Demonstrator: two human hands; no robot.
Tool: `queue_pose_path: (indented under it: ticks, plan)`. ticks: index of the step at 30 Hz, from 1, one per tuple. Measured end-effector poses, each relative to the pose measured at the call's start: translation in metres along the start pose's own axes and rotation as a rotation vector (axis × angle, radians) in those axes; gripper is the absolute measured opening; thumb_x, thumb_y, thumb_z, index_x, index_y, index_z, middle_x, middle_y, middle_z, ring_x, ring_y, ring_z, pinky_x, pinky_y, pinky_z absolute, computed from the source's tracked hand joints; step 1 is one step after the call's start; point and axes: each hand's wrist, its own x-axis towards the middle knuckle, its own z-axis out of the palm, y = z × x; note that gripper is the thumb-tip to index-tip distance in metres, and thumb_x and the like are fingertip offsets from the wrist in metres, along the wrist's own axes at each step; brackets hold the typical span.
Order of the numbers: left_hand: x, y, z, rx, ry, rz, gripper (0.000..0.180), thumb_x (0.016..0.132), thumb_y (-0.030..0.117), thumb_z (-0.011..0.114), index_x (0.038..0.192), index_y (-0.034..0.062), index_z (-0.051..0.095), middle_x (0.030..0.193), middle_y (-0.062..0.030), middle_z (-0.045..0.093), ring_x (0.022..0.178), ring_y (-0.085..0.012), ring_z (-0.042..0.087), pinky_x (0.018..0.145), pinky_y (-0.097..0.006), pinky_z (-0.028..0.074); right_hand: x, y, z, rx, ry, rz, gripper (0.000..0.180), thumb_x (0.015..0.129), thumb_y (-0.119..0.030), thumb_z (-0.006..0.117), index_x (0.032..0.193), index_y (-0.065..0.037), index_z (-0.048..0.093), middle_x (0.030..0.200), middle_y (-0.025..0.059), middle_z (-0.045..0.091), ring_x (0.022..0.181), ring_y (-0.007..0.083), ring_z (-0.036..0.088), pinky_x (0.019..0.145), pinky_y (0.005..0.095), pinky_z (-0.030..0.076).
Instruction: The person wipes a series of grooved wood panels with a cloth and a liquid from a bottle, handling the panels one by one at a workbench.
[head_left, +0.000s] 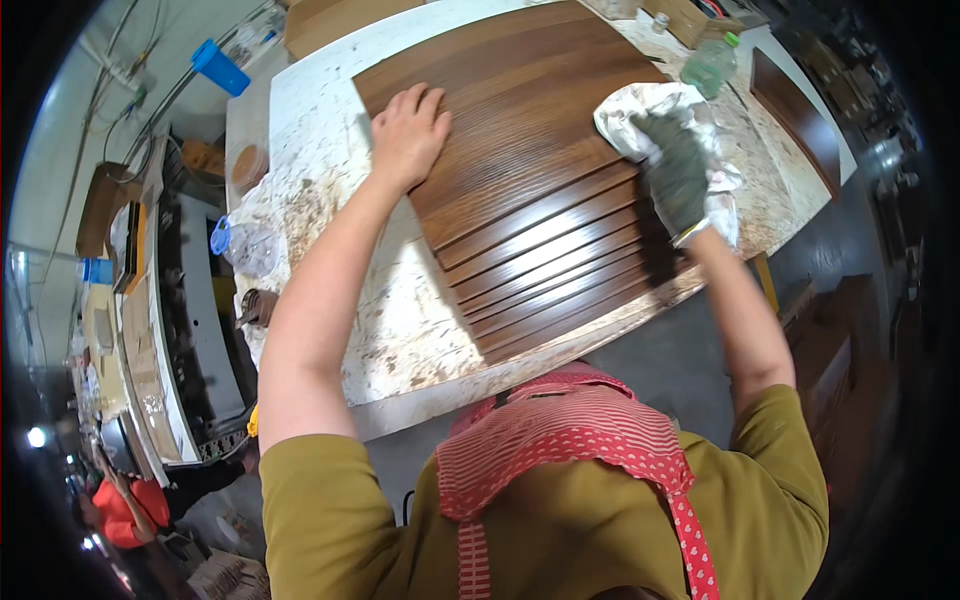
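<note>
A dark brown wood-grain panel [520,110] lies on a stained white worktable [400,330]; grooves run across its near part. Bare, my left hand [411,138] rests flat on the panel's left edge with its fingers spread. My right hand [677,172] wears a dark grey-green glove, slightly blurred. It grips a crumpled white cloth [625,105] at the panel's right edge. Part of the cloth hangs past that edge onto the table, and the gloved fingertips are partly hidden in its folds.
Right of the panel stand a green-tinted plastic bottle [709,66] and another brown board [795,115]. Along the left edge sit a clear jug with a blue rim [248,246], a round tub [249,167] and a blue cup [219,68]. A person in red [130,510] is at far left.
</note>
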Motion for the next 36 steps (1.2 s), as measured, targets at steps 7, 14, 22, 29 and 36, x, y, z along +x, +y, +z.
queue_pose_path:
  ticks: [7,14,22,29,36]
  plan:
    - [0.0,-0.007,-0.001,0.033,-0.075,-0.032,0.046,0.093,0.038,0.037,0.132,0.0155,0.044,0.139,-0.0104,0.039,0.13,-0.0263,0.033,0.104,-0.046,0.025,-0.086,-0.254,-0.018,0.615,-0.205,-0.686,0.048,0.075,-0.009,0.058,0.123,-0.013,0.054,0.126,0.0136,0.052,0.124,0.0257,0.045,0.11,0.0455,0.023]
    - [-0.009,-0.019,-0.003,0.001,-0.102,-0.049,0.047,0.094,0.039,0.035,0.134,0.0143,0.043,0.14,-0.0114,0.038,0.131,-0.0275,0.032,0.105,-0.045,0.023,-0.092,-0.11,-0.061,1.126,-0.44,-0.012,0.03,0.081,-0.006,0.057,0.111,-0.006,0.057,0.11,0.0091,0.059,0.1,0.0189,0.059,0.087,0.0334,0.048]
    - [0.007,0.001,0.006,0.022,0.016,0.023,0.045,0.093,0.039,0.038,0.131,0.0163,0.045,0.136,-0.0093,0.042,0.128,-0.0266,0.036,0.102,-0.045,0.029,-0.046,-0.051,-0.023,-0.115,0.073,-0.078,0.039,0.085,-0.013,0.046,0.123,-0.006,0.053,0.122,0.0169,0.054,0.122,0.0319,0.043,0.105,0.0406,0.029]
    - [-0.001,-0.013,0.004,0.044,-0.038,0.003,0.045,0.093,0.038,0.04,0.132,0.0167,0.046,0.138,-0.0088,0.041,0.128,-0.026,0.036,0.102,-0.046,0.029,-0.135,-0.266,-0.006,0.881,-0.355,-0.738,0.033,0.08,-0.018,0.053,0.111,-0.007,0.058,0.113,0.0106,0.058,0.107,0.0235,0.057,0.09,0.0372,0.045]
    - [-0.004,-0.006,-0.012,0.058,-0.11,-0.019,0.044,0.094,0.034,0.041,0.132,0.0129,0.045,0.138,-0.0099,0.04,0.128,-0.0269,0.036,0.103,-0.043,0.028,-0.064,-0.163,-0.076,0.425,-0.14,-0.424,0.044,0.074,-0.028,0.068,0.112,-0.01,0.061,0.114,0.0126,0.059,0.107,0.028,0.056,0.093,0.0384,0.043]
